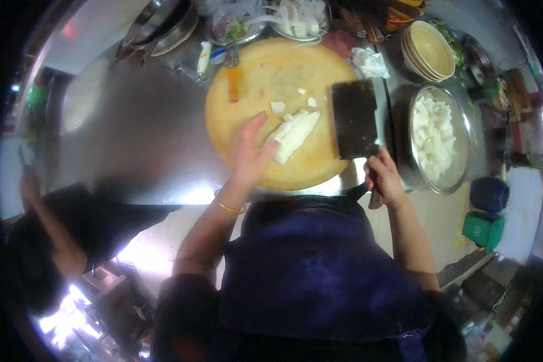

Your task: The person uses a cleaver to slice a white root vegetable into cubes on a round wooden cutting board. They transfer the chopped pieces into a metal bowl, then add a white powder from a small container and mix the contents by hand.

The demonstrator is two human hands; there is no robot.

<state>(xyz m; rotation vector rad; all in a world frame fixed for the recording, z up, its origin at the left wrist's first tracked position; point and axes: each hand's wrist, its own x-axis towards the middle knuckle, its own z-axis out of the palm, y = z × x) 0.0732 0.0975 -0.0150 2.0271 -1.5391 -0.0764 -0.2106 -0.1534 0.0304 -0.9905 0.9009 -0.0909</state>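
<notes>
My right hand (384, 176) grips the handle of a broad dark cleaver (355, 120), whose blade is over the right edge of a round wooden chopping board (271, 54). My left hand (253, 149), blurred, is over the board's lower left with its fingers apart, at the left end of a pile of sliced white food (296, 135). Whether its fingertips touch the pile I cannot tell. Small white pieces (277, 107) lie just above the pile. A peeler-like tool with an orange handle (233, 86) rests on the board's upper left.
Right of the board stands a metal bowl (468, 149) of white chunks, with stacked cream bowls (432, 50) behind. A plate of white strips (298, 18), a white-handled tool (203, 59), crumpled tissue (370, 62) and metal pans (176, 31) line the back. Another person's arm (54, 231) is far left.
</notes>
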